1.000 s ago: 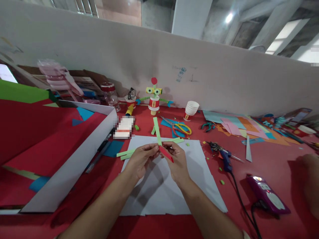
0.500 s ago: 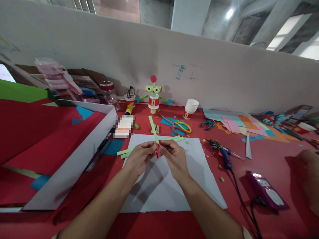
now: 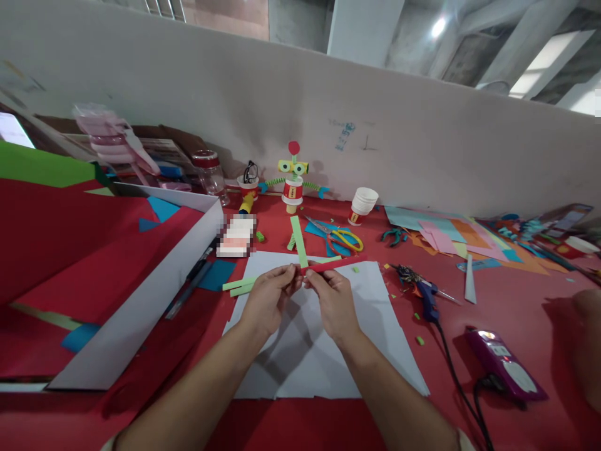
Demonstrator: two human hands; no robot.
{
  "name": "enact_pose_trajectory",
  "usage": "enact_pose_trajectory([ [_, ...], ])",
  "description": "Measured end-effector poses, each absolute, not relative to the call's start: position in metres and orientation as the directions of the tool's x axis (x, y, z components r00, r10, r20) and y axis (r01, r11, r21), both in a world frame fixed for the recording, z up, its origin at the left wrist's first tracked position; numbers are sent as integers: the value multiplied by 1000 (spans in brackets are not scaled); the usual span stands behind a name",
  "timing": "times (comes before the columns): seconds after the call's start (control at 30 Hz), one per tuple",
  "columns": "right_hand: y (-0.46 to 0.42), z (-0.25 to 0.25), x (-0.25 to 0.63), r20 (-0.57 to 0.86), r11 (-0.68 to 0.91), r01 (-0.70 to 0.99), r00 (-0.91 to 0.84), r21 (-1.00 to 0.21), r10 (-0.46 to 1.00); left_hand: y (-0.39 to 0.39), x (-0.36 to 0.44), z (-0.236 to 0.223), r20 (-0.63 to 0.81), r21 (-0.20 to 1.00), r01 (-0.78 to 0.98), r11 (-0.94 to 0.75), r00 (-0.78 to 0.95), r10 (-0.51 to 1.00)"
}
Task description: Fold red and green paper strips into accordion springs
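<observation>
My left hand and my right hand meet above a white sheet, both pinched on the joined ends of two paper strips. A light green strip sticks up and away from my fingers. A red strip points off to the right from the same spot. More green strips lie on the sheet just left of my left hand.
Scissors with yellow and red handles, a cup-and-paper figure, stacked paper cups, a blue glue gun with its cord, a purple device, coloured papers, a white-edged box lid. Another person's arm is at the right edge.
The red strip has swung from pointing down toward me, through vertical, over to the right. My hands stayed pinched together above the sheet.
</observation>
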State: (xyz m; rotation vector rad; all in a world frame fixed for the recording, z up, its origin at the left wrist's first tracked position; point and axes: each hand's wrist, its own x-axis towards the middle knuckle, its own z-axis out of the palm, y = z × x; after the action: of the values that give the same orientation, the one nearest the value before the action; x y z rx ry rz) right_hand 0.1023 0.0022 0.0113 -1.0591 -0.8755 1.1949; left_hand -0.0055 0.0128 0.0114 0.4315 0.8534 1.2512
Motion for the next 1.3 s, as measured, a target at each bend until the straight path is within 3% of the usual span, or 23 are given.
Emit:
enact_pose_trajectory([
  [0.1, 4, 11, 103, -25, 32, -332, 166, -943, 986, 13, -7, 13, -326, 691, -653, 311, 102, 940],
  [0.27, 5, 8, 104, -3, 44, -274, 166, -961, 986, 14, -9, 14, -253, 809, -508, 297, 155, 955],
  [0.5, 3, 9, 106, 38, 66, -194, 145, -979, 989, 16, -14, 11, -274, 824, -461, 330, 187, 943],
  [0.73, 2, 12, 107, 48, 70, -223, 103, -972, 994, 21, -16, 11, -468, 619, -651, 438, 142, 872],
  [0.9, 2, 9, 109, 25, 34, -79, 109, -996, 994, 21, -16, 17, -518, 529, -680, 507, 214, 828],
  [1.03, 0, 11, 111, 160, 151, 63, 200, -987, 967, 19, -14, 18, -504, 489, -717, 497, 233, 832],
  [1.17, 0, 14, 112, 307, 287, 143, 142, -947, 941, 15, -14, 19, -391, 604, -660, 446, 242, 888],
  [1.3, 4, 14, 116, 257, 259, 101, -27, -961, 966, 14, -19, 23, -385, 711, -511, 483, 291, 876],
])
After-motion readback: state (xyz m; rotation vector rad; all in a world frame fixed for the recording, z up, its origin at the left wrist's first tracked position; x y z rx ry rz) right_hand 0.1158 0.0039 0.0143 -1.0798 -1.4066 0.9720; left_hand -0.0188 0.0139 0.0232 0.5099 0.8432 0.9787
